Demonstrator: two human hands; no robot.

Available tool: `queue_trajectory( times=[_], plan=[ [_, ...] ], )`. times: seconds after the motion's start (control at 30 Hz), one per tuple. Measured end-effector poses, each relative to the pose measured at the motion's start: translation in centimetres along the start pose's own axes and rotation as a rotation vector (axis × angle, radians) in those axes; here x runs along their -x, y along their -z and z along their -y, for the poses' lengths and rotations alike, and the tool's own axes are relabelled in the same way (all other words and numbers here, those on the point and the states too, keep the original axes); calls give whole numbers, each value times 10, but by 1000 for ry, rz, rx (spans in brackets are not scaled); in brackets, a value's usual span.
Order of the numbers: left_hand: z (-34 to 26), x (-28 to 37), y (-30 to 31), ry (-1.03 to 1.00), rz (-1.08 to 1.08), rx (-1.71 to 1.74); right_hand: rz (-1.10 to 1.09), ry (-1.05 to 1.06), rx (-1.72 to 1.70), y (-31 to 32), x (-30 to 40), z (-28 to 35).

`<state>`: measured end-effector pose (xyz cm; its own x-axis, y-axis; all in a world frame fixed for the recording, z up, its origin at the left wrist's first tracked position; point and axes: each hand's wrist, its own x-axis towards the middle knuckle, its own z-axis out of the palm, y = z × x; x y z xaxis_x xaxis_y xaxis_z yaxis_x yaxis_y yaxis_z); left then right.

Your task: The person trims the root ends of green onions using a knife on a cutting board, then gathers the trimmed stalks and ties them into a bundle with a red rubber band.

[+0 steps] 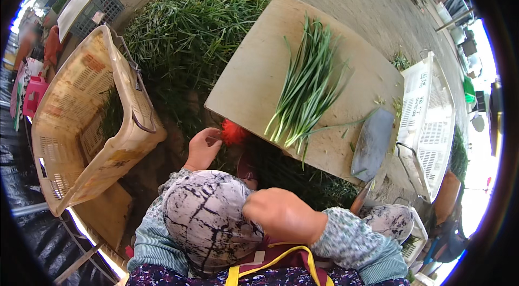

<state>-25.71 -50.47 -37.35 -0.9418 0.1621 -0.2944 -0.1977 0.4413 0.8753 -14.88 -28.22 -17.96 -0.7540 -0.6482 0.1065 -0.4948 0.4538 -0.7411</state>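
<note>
My left hand point(204, 148) is by the near left corner of a wooden board point(251, 71), thumb and fingers curved close together. Its fingertips are at a bright red tuft of string-like strands point(233, 132) beside the board's edge; whether they pinch a strand is unclear. Above my patterned trouser knee point(211, 213), my right hand point(284, 215) is blurred with curled fingers, and its palm side is hidden. On the board lies a bunch of garlic chives point(310, 83), pale ends towards me. To its right rests a cleaver point(373, 144), its handle point(361, 196) pointing towards me.
At my left a yellowed plastic crate point(138, 111) is tilted, with some greens inside. A large heap of loose green leaves point(194, 22) covers the ground behind the board's left side. A white crate point(429, 136) stands at the right, and a dark slatted crate point(97, 10) at the far left.
</note>
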Motion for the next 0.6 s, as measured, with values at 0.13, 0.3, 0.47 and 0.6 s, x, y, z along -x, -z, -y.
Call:
queue_trajectory(
  times=[0.13, 0.3, 0.47, 0.6],
  plan=[
    [11, -5, -12, 7, 38, -31, -84, -457, -45, -57, 35, -68],
    [22, 2, -21, -163, -7, -32, -142, -651, -109, -85, 39, -117],
    [29, -4, -18, -82, -7, 53, -133, -638, -58, -100, 30, -134],
    [24, 3, -3, 36, 34, 189, -44, -623, -32, -105, 32, -145]
  ],
)
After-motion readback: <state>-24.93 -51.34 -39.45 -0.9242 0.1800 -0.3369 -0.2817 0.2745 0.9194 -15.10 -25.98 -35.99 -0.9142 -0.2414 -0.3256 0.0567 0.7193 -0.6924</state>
